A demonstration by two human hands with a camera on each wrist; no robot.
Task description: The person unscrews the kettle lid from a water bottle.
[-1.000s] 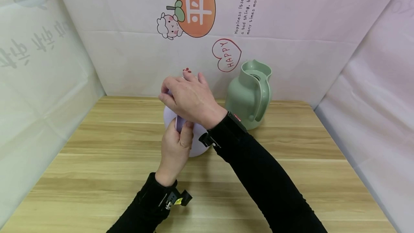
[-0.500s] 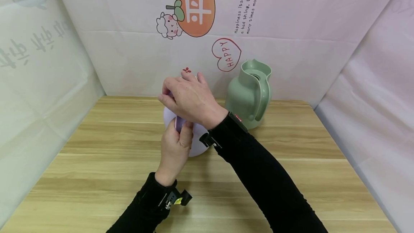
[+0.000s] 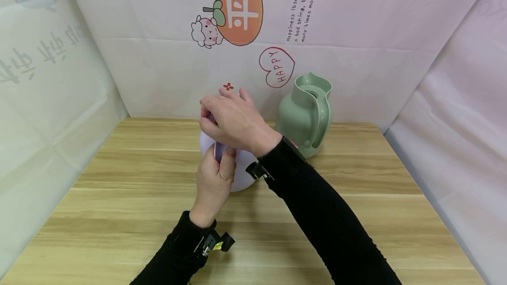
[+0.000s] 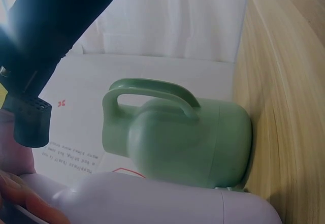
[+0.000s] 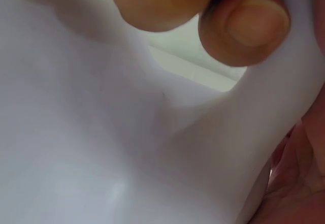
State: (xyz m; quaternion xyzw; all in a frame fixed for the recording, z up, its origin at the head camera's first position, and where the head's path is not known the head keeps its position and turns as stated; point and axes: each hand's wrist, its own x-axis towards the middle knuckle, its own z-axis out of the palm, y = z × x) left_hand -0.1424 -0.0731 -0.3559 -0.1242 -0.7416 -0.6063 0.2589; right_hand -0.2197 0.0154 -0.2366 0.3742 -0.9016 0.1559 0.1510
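A lavender insulated jug (image 3: 244, 175) stands on the wooden table, half covered by both hands. My left hand (image 3: 211, 181) grips its handle (image 3: 219, 151), with the thumb along the top of the handle. Over the jug's top lies my right hand (image 3: 237, 120), thumb and index finger bent round its upper part, the other fingers reaching toward the back. What sits under the right palm is hidden. In the right wrist view, fingertips (image 5: 249, 28) show at the handle's gap beside the pale jug body (image 5: 76, 132).
A green insulated jug (image 3: 291, 122) stands just right of the lavender one, top uncovered, handle toward the right front. Behind both hangs a printed cloth (image 3: 158, 69), and side cloths flank the wooden table (image 3: 130, 197).
My right hand has turned slightly and shifted a little to the right on the jug's top, thumb drawn in. My left hand and both jugs have stayed put.
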